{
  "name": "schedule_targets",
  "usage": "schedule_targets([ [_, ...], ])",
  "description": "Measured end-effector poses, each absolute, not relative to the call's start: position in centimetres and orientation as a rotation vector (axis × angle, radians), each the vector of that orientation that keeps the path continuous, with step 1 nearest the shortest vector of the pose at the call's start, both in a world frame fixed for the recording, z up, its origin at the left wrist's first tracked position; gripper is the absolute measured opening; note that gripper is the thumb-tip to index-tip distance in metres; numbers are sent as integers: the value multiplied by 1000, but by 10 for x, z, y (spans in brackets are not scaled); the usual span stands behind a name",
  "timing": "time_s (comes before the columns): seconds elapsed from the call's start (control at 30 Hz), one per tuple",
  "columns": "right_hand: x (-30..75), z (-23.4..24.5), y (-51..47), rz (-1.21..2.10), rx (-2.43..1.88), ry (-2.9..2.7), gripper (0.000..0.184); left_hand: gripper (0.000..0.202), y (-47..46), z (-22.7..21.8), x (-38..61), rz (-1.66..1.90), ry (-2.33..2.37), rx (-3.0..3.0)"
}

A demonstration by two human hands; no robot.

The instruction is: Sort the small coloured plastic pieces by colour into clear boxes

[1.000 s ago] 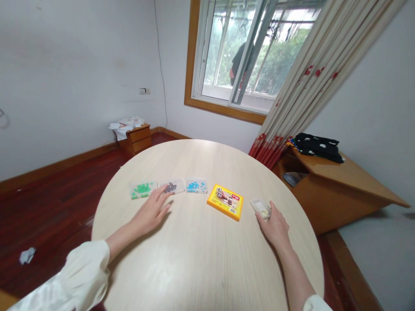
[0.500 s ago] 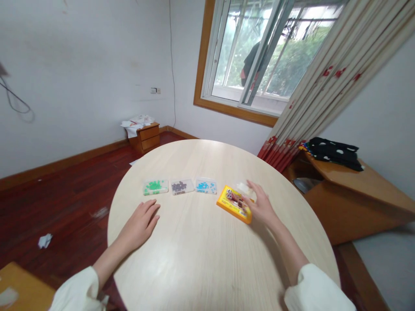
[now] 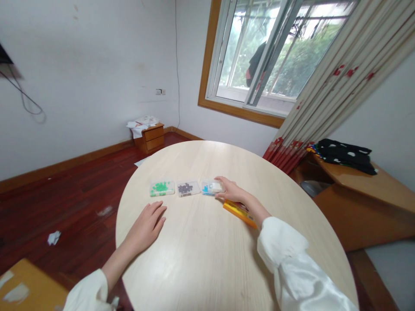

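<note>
My left hand (image 3: 147,226) rests on the table with its fingers stretched out, just short of a clear case of green pieces (image 3: 161,188). My right hand (image 3: 231,190) reaches across the yellow box (image 3: 240,210), which lies flat and is partly covered by the wrist. Its thumb and fingers grip a small clear case with whitish contents (image 3: 216,187). That case is over the right part of a clear case of blue pieces (image 3: 205,188); whether they touch, I cannot tell. Between the blue and green cases lies a clear case of dark purple-grey pieces (image 3: 186,188).
The pale round table (image 3: 201,259) bears everything. A small drawer cabinet (image 3: 152,137) with papers stands in the far corner. A wooden desk (image 3: 359,203) with dark cloth (image 3: 345,155) is at the right. Crumpled paper (image 3: 53,237) lies on the floor.
My right hand has moved left from beside the yellow box to the blue case, carrying the whitish case. My left hand stays on the table. The view has shifted slightly.
</note>
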State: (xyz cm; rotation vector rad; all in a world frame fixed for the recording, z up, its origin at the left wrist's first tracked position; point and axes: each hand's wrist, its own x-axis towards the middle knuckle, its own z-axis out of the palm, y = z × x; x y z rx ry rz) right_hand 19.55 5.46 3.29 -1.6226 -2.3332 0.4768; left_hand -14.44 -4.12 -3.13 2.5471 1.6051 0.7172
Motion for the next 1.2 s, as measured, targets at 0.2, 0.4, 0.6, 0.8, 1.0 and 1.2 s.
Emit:
schedule_targets([
  [0.2, 191, 42, 70, 542, -1731, -2343, 68, 36, -41, -34, -145, 763, 1563, 2535],
  [0.4, 177, 71, 88, 504, -1586, -2221, 61, 34, -41, -33, -144, 791, 1546, 2506],
  [0.6, 120, 67, 97, 641, -1203, -2444, 65, 33, -42, -31, -144, 770, 1536, 2472],
  [0.8, 106, 41, 98, 753, -1161, -2484, 70, 30, -43, -27, -144, 863, 1495, 2293],
  [1.0, 106, 49, 93, 765, -1211, -2512, 72, 35, -18, -18, -160, 1033, 1557, 2157],
  [1.2, 100, 57, 85, 726, -1251, -2555, 67, 70, 41, -11, -178, 827, 1556, 2203],
])
